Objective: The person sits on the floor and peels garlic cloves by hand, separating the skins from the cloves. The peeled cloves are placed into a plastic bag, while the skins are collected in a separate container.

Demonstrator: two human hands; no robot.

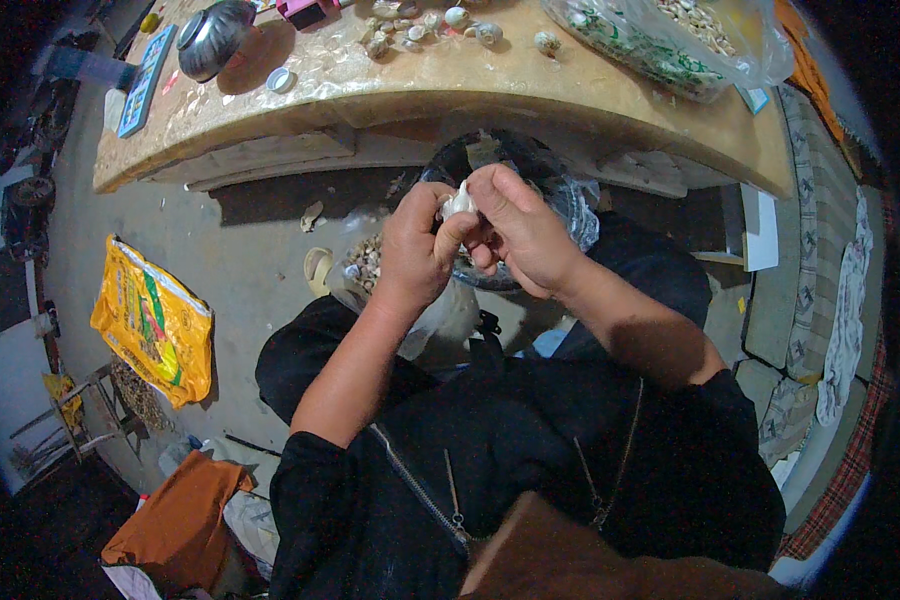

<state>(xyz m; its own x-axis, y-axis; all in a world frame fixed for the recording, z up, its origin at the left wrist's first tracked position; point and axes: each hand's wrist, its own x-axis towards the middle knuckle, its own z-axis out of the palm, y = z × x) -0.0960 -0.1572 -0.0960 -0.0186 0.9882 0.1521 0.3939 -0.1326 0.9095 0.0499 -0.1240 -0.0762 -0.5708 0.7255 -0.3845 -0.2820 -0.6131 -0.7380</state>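
Note:
A white garlic bulb (459, 202) is held between my two hands, in front of the table's near edge. My left hand (420, 244) grips it from the left with thumb and fingers. From the right, the fingertips of my right hand (521, 225) pinch its upper part. Beneath the hands is a round container lined with black plastic (529, 150), its contents mostly hidden. Left of it, a clear plastic bag (356, 274) holds many small garlic pieces, partly covered by my left hand.
The table (420, 82) bears garlic bulbs (487, 33), a metal bowl (208, 41), a white cap (280, 79), a blue tray (147, 82) and a plastic bag of peeled cloves (667, 52). A yellow sack (154, 322) lies on the floor at left. A sofa (810, 225) stands at right.

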